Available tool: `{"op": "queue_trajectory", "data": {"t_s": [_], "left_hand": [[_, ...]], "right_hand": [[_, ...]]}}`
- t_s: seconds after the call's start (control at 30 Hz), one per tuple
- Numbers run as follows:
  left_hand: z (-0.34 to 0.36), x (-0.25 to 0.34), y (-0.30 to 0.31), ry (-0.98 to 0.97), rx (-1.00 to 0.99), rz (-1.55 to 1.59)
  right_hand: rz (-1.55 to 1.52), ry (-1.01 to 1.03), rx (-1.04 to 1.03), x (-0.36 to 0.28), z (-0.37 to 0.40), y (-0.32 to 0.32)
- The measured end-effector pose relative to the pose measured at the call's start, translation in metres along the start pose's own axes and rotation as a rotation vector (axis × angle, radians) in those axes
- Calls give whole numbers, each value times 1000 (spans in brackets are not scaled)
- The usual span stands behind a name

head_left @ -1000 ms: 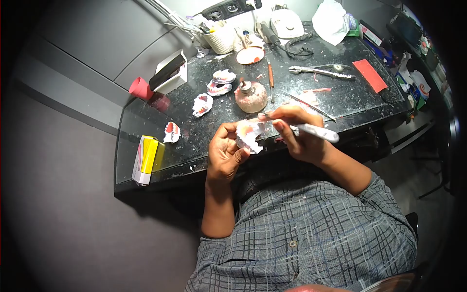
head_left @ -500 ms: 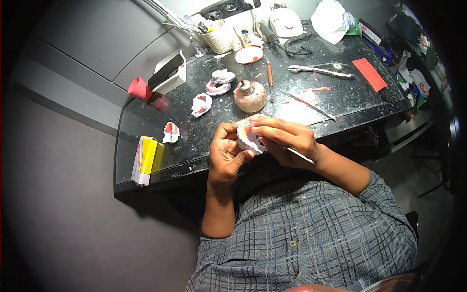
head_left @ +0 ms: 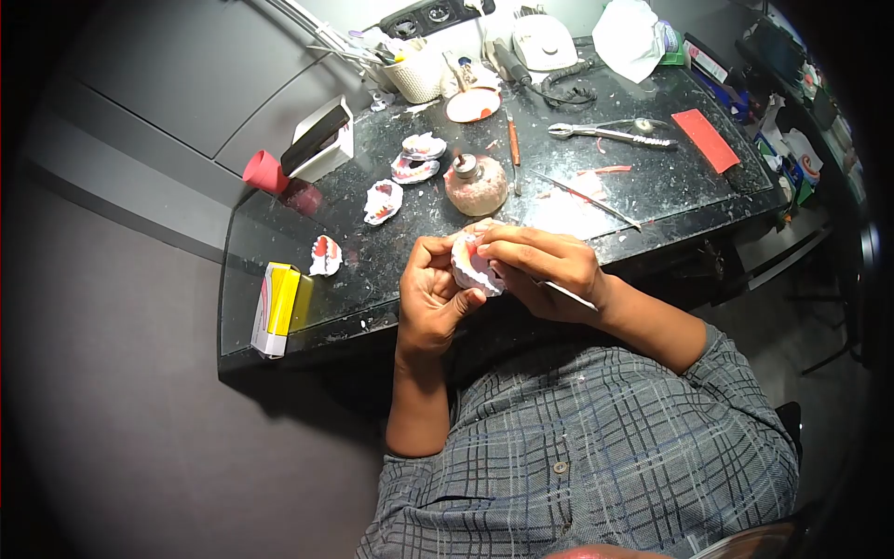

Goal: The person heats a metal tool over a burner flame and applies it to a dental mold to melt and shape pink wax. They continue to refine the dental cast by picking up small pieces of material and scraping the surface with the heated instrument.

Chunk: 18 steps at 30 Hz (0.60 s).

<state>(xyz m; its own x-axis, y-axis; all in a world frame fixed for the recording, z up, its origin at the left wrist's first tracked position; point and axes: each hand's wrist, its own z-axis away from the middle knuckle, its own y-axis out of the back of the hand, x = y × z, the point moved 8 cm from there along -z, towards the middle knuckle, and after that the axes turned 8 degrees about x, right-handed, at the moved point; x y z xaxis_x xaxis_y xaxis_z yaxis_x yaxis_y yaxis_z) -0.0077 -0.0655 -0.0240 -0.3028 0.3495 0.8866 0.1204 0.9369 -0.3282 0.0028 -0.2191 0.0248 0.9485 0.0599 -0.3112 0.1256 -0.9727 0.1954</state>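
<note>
Held up at the desk's front edge is a white plaster dental model [head_left: 478, 277] with a pink wax-like layer inside its arch. My left hand [head_left: 431, 296] is closed round the model's left side, with the thumb at its lower rim. My right hand [head_left: 554, 265] is closed on a thin, pale dental tool [head_left: 575, 298]; its rear end sticks out below the palm and its working end is hidden. The right fingertips press against the pink layer. Just beyond the hands stands a spirit burner [head_left: 477, 189] with a metal neck and a pink-stained body.
More plaster models [head_left: 383, 201] lie left of the burner, one [head_left: 326, 255] near a yellow box [head_left: 281, 312]. Beyond are a wax knife [head_left: 513, 144], a slim probe-like tool [head_left: 596, 202], metal pliers [head_left: 610, 134] and a red wax sheet [head_left: 705, 141]. A pink cup [head_left: 264, 171] stands left.
The whole view has shifted very slightly. Both hands keep their grip on the model and the tool, with barely any finger movement visible.
</note>
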Motion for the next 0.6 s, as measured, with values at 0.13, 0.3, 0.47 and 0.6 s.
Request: {"op": "queue_trajectory", "data": {"t_s": [0.13, 0.3, 0.47, 0.6], "left_hand": [[-1, 1, -1, -2, -8, 1], [-1, 0, 0, 8, -6, 8], [0, -1, 2, 4, -10, 6], [0, -1, 3, 1, -3, 2]], "right_hand": [[-16, -21, -2, 3, 4, -1], [12, -26, 7, 1, 3, 1], [-3, -19, 16, 1, 4, 2], [7, -25, 13, 1, 4, 2]]}}
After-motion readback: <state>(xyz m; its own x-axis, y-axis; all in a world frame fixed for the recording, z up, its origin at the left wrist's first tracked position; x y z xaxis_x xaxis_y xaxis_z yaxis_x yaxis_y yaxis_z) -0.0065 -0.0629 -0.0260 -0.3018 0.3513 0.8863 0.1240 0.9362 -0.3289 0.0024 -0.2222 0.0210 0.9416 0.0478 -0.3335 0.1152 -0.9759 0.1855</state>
